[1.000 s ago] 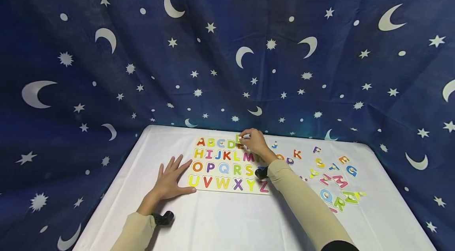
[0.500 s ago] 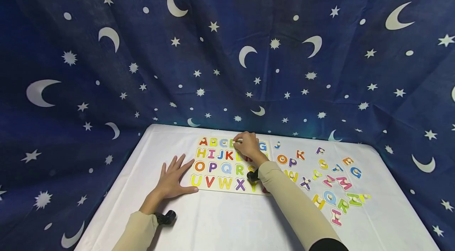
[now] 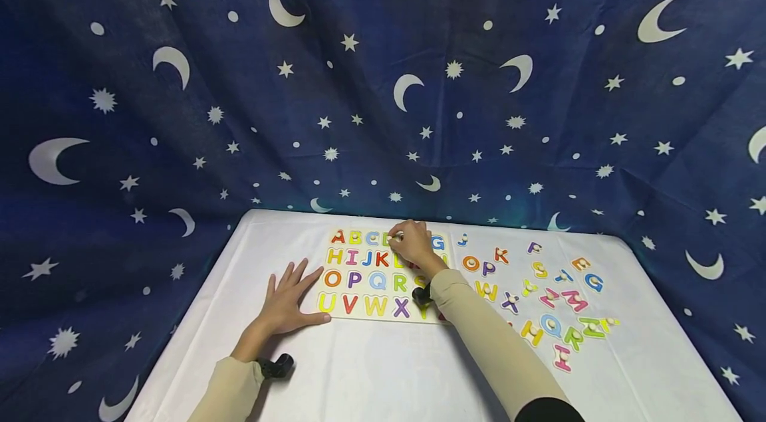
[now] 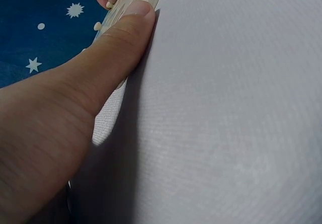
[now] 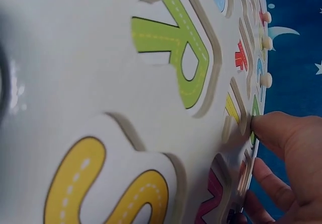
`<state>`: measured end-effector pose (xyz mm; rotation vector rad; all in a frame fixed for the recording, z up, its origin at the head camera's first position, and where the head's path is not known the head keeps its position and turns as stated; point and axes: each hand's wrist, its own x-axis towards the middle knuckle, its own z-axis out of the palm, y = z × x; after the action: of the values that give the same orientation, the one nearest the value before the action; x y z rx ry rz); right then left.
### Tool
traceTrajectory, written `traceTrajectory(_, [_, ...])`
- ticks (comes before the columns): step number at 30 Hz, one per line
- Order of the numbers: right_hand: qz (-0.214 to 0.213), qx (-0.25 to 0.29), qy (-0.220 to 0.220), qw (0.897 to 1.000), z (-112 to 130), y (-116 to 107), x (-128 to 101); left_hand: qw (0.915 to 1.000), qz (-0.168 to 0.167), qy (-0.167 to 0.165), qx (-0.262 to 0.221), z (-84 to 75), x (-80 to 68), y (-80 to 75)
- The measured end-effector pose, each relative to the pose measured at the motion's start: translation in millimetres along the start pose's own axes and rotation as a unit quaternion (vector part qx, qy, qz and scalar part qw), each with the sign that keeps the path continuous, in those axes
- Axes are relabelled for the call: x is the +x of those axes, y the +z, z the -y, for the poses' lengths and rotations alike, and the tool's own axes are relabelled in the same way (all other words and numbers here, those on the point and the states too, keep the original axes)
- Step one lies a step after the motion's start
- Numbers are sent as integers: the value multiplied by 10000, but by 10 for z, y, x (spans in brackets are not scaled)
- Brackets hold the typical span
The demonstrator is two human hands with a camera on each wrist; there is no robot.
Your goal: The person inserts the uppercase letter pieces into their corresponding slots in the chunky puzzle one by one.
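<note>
My left hand (image 3: 286,303) lies flat on the tabletop (image 3: 383,369), fingers spread and straight, thumb tip touching the board's (image 3: 360,314) near left edge. My right hand (image 3: 413,246) reaches over the board to its far row, fingers curled and pinching the peg of a green letter (image 3: 391,239) that sits just past the C, between it and the G; from the wrist view the fingertip (image 5: 264,126) presses right at the board's far edge. Behind everything hangs the star-and-moon cloth (image 3: 383,76). The board lies between my hands, closer to the left one. Loose letters (image 3: 538,296) lie scattered on the tabletop to the right of my right arm, well apart from the board's slots.
</note>
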<state>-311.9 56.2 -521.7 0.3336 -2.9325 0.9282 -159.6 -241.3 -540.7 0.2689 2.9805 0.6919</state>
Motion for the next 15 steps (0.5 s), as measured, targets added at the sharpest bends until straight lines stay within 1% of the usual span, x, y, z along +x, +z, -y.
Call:
traceTrajectory(4, [100, -39, -74, 9999, -13, -9, 7, 9999, -128, 57, -23, 4, -8, 16])
traceTrajectory(8, [229, 82, -440, 9987, -46, -88, -11, 9996, -253, 109, -89, 10, -16, 34])
traceTrajectory(11, [244, 278, -740, 9966, -104, -232, -58, 9994, -282, 151, -99, 13, -19, 46])
traceTrajectory(13, [194, 309, -989, 9944, -176, -356, -92, 9993, -309, 185, -68, 15, -20, 53])
traceTrajectory(15, [187, 315, -1099, 9933, -272, -496, -134, 9993, -308, 184, -60, 13, -24, 51])
